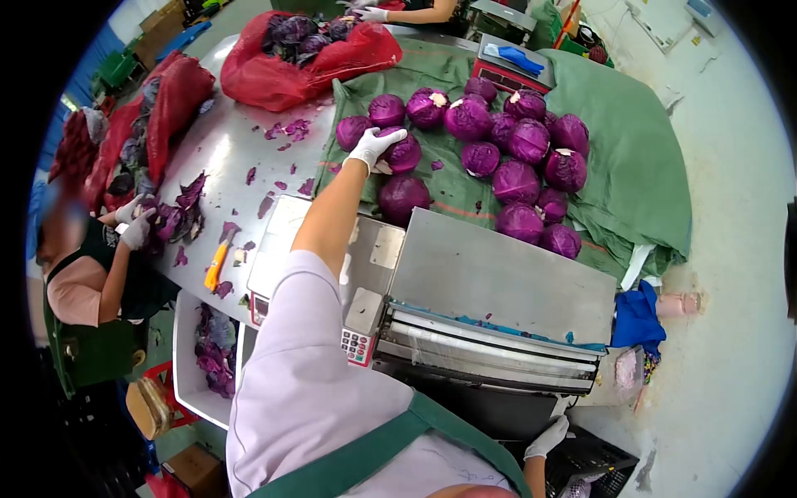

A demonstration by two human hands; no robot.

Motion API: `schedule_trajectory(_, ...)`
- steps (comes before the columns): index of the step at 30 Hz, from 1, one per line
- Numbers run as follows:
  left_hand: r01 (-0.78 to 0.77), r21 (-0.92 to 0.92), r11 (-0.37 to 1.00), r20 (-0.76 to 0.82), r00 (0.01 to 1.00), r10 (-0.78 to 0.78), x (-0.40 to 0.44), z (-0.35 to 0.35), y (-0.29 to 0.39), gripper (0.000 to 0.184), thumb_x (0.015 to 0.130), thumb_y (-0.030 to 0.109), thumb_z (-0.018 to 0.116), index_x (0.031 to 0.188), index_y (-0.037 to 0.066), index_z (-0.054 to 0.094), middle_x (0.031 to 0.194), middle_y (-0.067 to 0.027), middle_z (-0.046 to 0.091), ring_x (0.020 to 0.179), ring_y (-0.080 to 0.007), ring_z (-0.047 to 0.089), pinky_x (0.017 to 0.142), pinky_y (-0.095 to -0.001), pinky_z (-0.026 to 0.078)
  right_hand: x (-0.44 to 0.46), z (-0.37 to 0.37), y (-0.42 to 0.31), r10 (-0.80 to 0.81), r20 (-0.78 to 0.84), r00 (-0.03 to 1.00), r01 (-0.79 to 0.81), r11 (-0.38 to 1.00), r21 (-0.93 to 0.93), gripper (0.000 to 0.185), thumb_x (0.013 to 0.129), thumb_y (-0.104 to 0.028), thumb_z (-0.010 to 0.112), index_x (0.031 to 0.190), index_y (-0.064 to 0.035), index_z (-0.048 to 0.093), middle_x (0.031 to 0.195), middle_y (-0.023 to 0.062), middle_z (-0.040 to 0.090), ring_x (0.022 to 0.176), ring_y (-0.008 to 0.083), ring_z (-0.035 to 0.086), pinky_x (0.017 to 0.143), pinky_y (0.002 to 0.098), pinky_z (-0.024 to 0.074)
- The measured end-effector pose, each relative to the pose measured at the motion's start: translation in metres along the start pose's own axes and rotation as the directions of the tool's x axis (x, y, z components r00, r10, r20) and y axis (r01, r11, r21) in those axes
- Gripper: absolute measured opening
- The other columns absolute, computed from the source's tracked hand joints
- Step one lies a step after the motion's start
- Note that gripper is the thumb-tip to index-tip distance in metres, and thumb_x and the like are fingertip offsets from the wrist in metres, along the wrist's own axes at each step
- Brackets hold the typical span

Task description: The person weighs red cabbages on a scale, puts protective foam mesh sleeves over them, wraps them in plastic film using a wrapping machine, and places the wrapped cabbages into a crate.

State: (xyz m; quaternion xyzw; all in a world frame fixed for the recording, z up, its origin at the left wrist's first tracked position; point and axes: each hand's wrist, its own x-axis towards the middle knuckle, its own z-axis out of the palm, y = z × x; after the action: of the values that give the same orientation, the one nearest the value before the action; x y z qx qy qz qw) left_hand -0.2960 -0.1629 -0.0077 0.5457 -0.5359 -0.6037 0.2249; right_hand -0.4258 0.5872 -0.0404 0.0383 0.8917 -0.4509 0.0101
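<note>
My left hand [376, 148], in a white glove, reaches across the table with its fingers curved over a red cabbage [404, 155]. Another red cabbage [403, 197] lies just below it, and several more [515, 181] are spread to the right on a green cloth [618, 124]. My right hand [547, 437], also gloved, is low at the right, beside the film wrapping machine [498, 278] and above a black crate [602, 465]. Its fingers look stretched out, with nothing visible in them.
A weighing scale [359, 344] adjoins the wrapper. A yellow-handled knife [217, 264] lies among leaf scraps. Red mesh sacks [307, 79] hold cabbages. A co-worker [91, 278] handles leaves at the left; another person's gloved hand [371, 14] is at the back. A white bin [187, 365] holds leaves.
</note>
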Motion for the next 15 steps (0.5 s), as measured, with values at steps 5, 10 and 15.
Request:
schedule_trajectory(5, -0.123, -0.421, 0.899, 0.02, 0.989, 0.145, -0.079, -0.021, 0.031, 0.064, 0.075, 0.047, 0.077, 0.12, 0.006, 0.055, 0.112, -0.0113, 0.063, 0.082, -0.0251, 0.067, 0.06, -0.0441, 0.056, -0.006, 0.006, -0.015, -0.045, -0.041, 0.998, 0.045, 0.999, -0.008, 0.034, 0.099, -0.024, 0.041, 0.076, -0.0009, 0.05, 0.072, 0.003, 0.045, 0.067, 0.0164, 0.04, 0.065, 0.032, 0.0373)
schedule_trajectory(10, -0.63, -0.249, 0.736, -0.424, 0.754, 0.502, -0.161, -0.068, -0.015, 0.075, 0.075, 0.027, 0.083, 0.131, -0.004, 0.045, 0.118, -0.0149, 0.059, 0.103, -0.0191, 0.059, 0.094, -0.0315, 0.047, -0.003, 0.002, -0.015, 0.011, 0.034, 0.999, -0.012, 0.999, 0.038, 0.035, 0.1, -0.024, 0.041, 0.076, 0.0, 0.049, 0.073, 0.0032, 0.045, 0.068, 0.0164, 0.039, 0.065, 0.0316, 0.0368)
schedule_trajectory(15, -0.645, 0.155, 0.748, -0.536, 0.581, 0.612, -0.259, -0.078, -0.083, 0.082, 0.071, 0.02, 0.083, 0.138, 0.0, 0.039, 0.13, -0.0162, 0.046, 0.122, -0.0264, 0.047, 0.105, -0.0366, 0.038, 0.012, -0.004, 0.013, -0.029, 0.162, 0.986, 0.017, 0.997, 0.075, 0.033, 0.1, -0.024, 0.04, 0.085, 0.0025, 0.053, 0.08, 0.0039, 0.05, 0.074, 0.0163, 0.043, 0.071, 0.0311, 0.0395)
